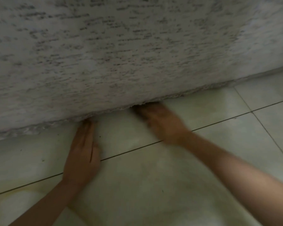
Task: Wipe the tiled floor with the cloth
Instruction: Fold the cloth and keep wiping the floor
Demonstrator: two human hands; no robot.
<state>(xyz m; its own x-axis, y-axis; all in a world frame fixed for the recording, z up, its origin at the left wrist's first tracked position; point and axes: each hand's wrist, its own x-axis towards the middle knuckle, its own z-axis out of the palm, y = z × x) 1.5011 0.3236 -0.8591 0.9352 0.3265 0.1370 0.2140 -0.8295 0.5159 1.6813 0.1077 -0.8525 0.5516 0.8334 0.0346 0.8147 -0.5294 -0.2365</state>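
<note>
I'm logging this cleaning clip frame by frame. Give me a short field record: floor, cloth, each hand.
tiled floor: pale tiles, dark grout lines, a few dark specks
cloth: whitish, shaggy, dark-flecked, covers the far part of the floor
left hand: flat on the tile, fingers straight, fingertips at the cloth's edge
right hand: blurred, fingers tucked under the slightly raised cloth edge; grip unclear

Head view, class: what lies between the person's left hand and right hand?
In the head view, bare tiled floor lies between the left hand and the right hand, crossed by one dark grout line.
</note>
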